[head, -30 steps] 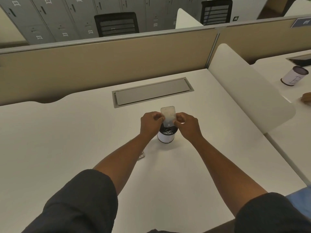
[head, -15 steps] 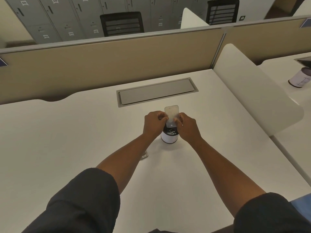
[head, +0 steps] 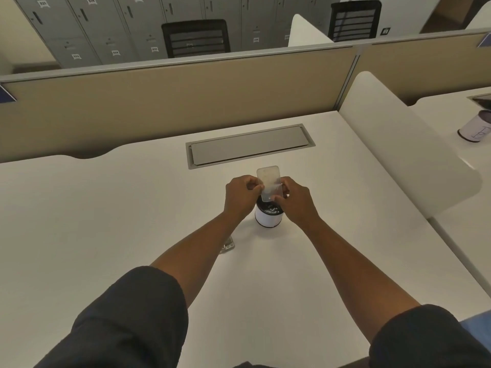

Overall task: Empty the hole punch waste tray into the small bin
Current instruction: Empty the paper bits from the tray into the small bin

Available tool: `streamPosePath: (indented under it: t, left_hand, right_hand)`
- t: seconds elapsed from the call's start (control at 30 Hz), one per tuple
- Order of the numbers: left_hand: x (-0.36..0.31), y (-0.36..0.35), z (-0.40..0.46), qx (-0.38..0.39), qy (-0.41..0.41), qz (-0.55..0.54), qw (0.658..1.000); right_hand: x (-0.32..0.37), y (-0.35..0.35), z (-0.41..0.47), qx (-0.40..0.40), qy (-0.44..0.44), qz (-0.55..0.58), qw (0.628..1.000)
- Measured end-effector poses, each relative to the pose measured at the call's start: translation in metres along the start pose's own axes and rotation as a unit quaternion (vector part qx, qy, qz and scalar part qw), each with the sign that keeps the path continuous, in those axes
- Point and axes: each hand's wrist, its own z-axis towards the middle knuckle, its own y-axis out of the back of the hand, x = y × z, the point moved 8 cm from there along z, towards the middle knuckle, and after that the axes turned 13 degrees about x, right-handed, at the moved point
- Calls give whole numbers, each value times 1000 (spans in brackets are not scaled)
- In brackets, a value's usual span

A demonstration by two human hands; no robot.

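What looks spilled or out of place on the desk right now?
Nothing looks spilled. Both hands, left hand and right hand, hold the clear waste tray tilted over the small bin, with white bits inside it. The hole punch lies partly hidden under the left forearm.

Small numbered tags on grey lockers (head: 106, 27) — digits perhaps 020; otherwise illegible
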Motion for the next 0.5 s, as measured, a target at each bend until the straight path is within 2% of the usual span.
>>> streamPosePath:
  t: [0.13,0.27,0.43,0.5]
  left_hand:
    - [-9,1,-8,-17,-47,24,998]
    - [-15,0,-17,-34,-88,26,995]
    - [-14,-2,-23,-42,-71,13,996]
    - [-15,-8,-23,-22,-75,21,997]
  right_hand:
    - [5,11,-7,-67,43,0,997]
    - [13,20,-20,-142,103,-60,983]
    - [-2,18,-24,-166,81,-79,980]
    - [-4,18,-25,-164,86,-82,979]
